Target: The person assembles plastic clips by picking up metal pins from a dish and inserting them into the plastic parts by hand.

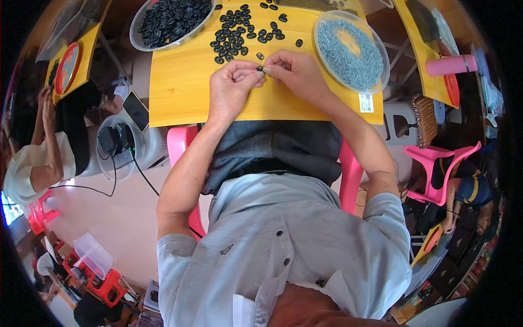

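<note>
Grey shirt [234,218]: nearest the camera, below the near edge of the yellow table [182,92].
Progress: one small black piece [260,69] in hand, apparently mid-work; many loose black pieces [240,40] lie beyond, more fill the left basin [133,32]. Which are finished, cannot tell; much seems left.
Silvery bits [362,68]: plentiful in the round tray [385,71] at right, bare patch in their middle.
Left hand [231,87]: thumb and forefinger pinching the piece.
Right hand [299,76]: fingertips meet its right side; pinching or merely pressing, cannot tell.
Piece vs. grip: between both hands' fingertips, above the table; one loose piece just beyond.
</note>
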`<state>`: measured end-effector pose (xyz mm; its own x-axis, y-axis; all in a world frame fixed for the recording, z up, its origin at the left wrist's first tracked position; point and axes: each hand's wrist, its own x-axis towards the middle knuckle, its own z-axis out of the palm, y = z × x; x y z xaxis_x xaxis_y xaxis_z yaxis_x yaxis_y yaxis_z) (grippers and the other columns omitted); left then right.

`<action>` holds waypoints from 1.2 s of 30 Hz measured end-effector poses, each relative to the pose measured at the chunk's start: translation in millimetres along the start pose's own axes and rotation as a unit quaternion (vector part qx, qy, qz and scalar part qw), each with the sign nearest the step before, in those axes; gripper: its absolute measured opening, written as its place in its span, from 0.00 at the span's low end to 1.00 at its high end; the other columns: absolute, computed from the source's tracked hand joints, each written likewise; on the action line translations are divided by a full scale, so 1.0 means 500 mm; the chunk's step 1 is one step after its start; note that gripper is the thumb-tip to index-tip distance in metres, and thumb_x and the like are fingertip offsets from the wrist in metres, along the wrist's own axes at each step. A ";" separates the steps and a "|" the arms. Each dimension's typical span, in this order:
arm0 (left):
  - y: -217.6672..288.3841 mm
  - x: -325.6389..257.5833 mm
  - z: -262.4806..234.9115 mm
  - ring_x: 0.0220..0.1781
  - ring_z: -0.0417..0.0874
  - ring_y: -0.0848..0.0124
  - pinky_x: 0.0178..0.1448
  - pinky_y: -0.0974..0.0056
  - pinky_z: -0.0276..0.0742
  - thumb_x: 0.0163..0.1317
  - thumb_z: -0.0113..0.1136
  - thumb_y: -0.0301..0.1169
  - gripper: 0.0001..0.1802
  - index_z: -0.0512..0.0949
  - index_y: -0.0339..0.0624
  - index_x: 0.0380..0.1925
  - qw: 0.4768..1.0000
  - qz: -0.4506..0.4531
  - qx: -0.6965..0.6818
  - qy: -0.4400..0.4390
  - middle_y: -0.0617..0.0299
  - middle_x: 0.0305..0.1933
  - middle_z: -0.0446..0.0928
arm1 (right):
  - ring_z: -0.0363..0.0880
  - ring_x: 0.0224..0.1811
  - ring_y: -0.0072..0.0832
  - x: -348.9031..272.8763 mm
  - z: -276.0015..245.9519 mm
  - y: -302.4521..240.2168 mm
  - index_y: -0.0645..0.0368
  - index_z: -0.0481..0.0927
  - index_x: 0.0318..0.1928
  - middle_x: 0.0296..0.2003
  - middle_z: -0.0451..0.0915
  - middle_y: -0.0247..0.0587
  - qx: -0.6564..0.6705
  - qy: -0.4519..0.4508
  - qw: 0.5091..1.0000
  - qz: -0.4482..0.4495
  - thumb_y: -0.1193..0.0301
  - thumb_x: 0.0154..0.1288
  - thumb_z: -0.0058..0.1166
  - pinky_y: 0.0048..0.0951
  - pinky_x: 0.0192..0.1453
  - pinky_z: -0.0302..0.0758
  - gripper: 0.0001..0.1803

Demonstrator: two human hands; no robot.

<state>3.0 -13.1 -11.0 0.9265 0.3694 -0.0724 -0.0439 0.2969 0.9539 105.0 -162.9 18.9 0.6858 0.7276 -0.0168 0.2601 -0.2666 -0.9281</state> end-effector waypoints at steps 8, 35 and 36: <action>-0.010 0.004 0.000 0.34 0.86 0.71 0.42 0.70 0.83 0.62 0.63 0.18 0.07 0.77 0.28 0.39 1.000 0.010 -0.017 0.007 0.53 0.33 0.83 | 0.80 0.28 0.19 0.000 -0.003 -0.013 0.65 0.82 0.39 0.28 0.82 0.36 0.059 -0.008 0.998 0.025 0.72 0.66 0.58 0.21 0.32 0.74 0.08; -0.003 0.006 -0.005 0.34 0.84 0.74 0.41 0.72 0.81 0.61 0.63 0.19 0.08 0.79 0.31 0.40 0.998 0.007 -0.059 0.022 0.60 0.33 0.82 | 0.80 0.36 0.39 0.039 -0.034 0.032 0.58 0.77 0.30 0.27 0.78 0.40 -0.530 0.063 0.809 -0.246 0.74 0.53 0.52 0.38 0.41 0.74 0.04; -0.001 0.005 -0.003 0.34 0.84 0.74 0.41 0.72 0.81 0.61 0.63 0.19 0.08 0.79 0.31 0.40 0.998 0.003 -0.056 0.019 0.60 0.33 0.82 | 0.80 0.36 0.39 0.034 -0.033 0.030 0.58 0.77 0.30 0.27 0.78 0.40 -0.524 0.062 0.811 -0.251 0.74 0.53 0.52 0.38 0.41 0.74 0.04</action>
<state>4.6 -11.0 -11.9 0.9112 0.4040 -0.0806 -0.0926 0.3913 0.9156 131.9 -164.9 10.7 0.3607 0.8593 0.3627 0.9186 -0.3947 0.0214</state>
